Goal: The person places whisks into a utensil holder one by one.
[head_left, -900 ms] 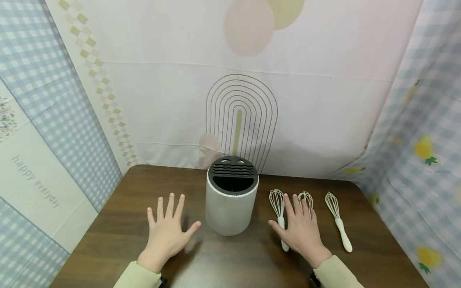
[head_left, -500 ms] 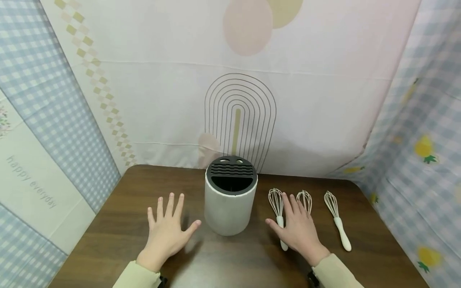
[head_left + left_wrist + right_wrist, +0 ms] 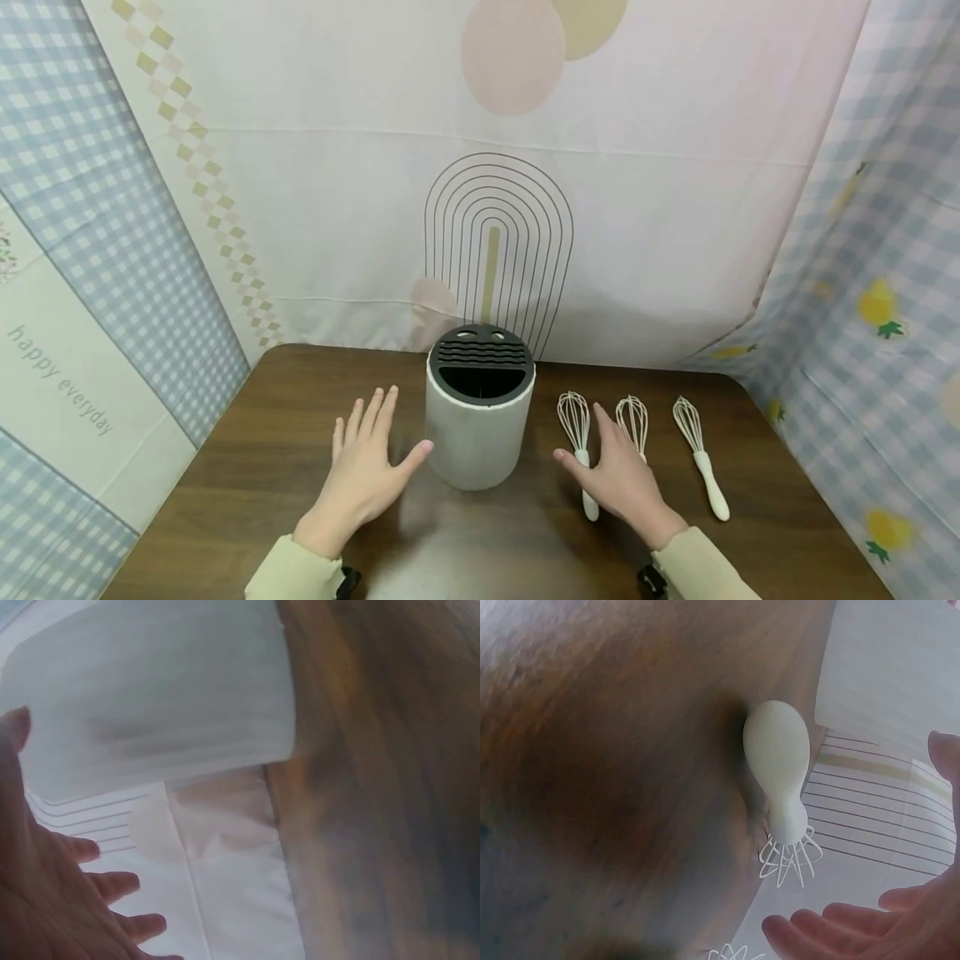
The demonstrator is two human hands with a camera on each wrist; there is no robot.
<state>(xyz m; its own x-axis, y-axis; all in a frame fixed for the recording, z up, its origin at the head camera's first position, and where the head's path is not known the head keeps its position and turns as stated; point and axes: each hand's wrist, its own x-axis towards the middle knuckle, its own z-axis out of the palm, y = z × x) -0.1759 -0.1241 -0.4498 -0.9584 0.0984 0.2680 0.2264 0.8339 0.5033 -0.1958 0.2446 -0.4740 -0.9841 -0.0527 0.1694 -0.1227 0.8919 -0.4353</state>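
Observation:
A pale grey cylindrical utensil holder (image 3: 477,450) with a black slotted lid (image 3: 483,354) stands upright at the table's middle. Just left of it is my left hand (image 3: 358,485), fingers straight and thumb spread towards its wall, holding nothing. The left wrist view shows the holder's side (image 3: 172,690) beyond that hand. My right hand (image 3: 622,482) hovers among the white whisks, empty, its fingers extended. Its thumb lies over the left whisk (image 3: 576,421) in the head view; the right wrist view shows a whisk handle (image 3: 778,746) apart from the fingers. The hand partly hides the middle whisk (image 3: 632,419).
Farther right lies a third whisk (image 3: 708,479), its wire end pointing to the back. The brown wooden table (image 3: 480,558) meets a printed cloth backdrop (image 3: 337,225) behind. Checked cloths (image 3: 840,400) hang on both sides.
My left hand has turned and shifted right, closer to the holder. The right hand has tilted onto its side, uncovering more of the middle whisk. Holder and whisks have stayed put.

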